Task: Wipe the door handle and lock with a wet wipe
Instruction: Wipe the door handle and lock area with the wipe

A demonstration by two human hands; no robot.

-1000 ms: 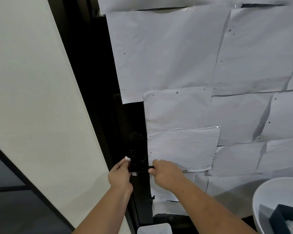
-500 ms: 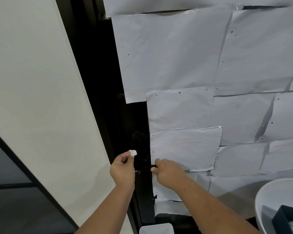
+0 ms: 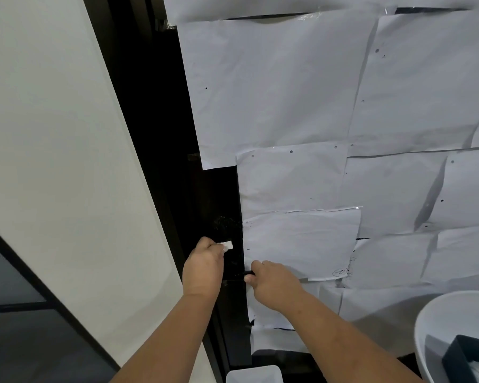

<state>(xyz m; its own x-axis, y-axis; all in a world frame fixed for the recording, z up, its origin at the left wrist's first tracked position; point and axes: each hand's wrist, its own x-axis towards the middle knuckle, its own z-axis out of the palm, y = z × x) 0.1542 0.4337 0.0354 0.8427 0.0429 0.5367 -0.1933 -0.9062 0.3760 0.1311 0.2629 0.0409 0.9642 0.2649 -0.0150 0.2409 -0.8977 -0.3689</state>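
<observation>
A black door stile with a glossy black lock panel runs down the middle of the head view. My left hand pinches a small folded white wet wipe and presses it against the lock panel. My right hand is closed around the black door handle, whose short end sticks out by my thumb; the rest of the handle is hidden under my fingers.
White paper sheets cover the door to the right of the lock. A white wall lies on the left. A white round tub holding a dark box stands at the lower right, and a white container rim at the bottom centre.
My left hand has carried the wipe upward along the lock panel, from beside the handle to a higher spot. My right hand has kept its grip on the handle.
</observation>
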